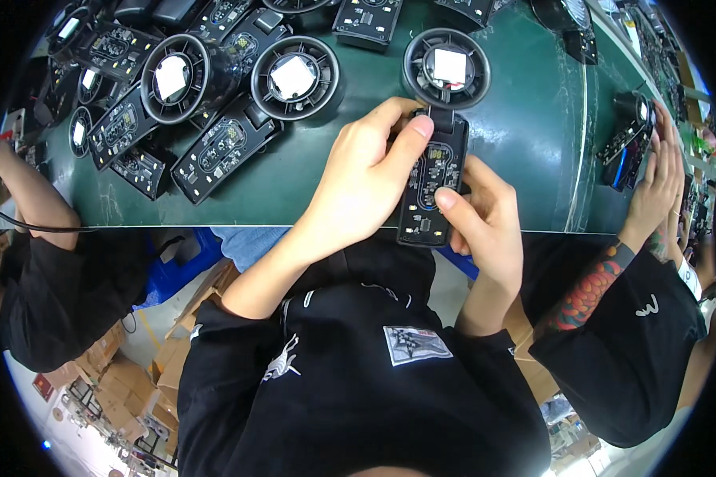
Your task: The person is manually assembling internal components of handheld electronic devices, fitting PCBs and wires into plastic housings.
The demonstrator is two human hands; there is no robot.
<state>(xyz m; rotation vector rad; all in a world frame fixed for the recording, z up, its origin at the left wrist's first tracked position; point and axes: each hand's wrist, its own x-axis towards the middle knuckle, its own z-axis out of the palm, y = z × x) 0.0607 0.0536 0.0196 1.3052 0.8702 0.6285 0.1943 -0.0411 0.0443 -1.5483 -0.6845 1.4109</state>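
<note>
Between my hands, at the table's near edge, is a black handheld fan unit (432, 183) with its circuit board facing up and its round fan head pointing away from me. A white square pad sits in the middle of that head. My left hand (366, 171) grips the upper end near the neck, thumb lying on top of the joint. Around the lower part of the handle is my right hand (485, 219), its thumb pressed on the board and its fingers at the side and underneath, partly hidden.
Several similar fan units (227, 147) lie piled on the green table (525, 135) at the left and far side. One person's arm (32, 195) rests at the left edge. At the right, a co-worker's hands (656, 179) hold another fan unit (628, 143).
</note>
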